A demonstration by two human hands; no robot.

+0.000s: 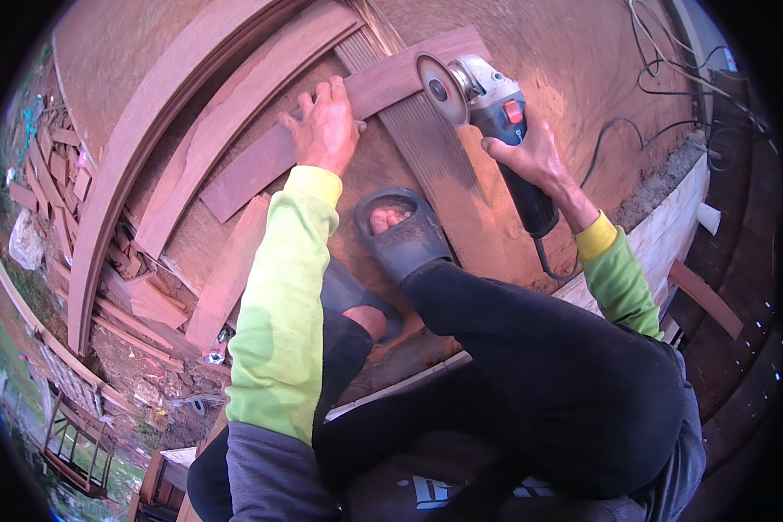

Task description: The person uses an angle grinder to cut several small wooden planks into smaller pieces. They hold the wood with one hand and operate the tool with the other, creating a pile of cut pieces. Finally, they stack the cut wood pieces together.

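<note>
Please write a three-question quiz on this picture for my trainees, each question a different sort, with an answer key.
1. What does the right hand hold?
2. True or false: the left hand touches a wooden plank.
3. What colour are the sleeve cuffs: (a) red, (b) yellow or (c) blue?

Key: 1. An angle grinder. 2. True. 3. (b).

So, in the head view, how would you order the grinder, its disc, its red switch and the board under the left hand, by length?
Longest to shortest, as they look:
1. Board, though the left hand covers part
2. Grinder
3. Disc
4. Red switch
</note>
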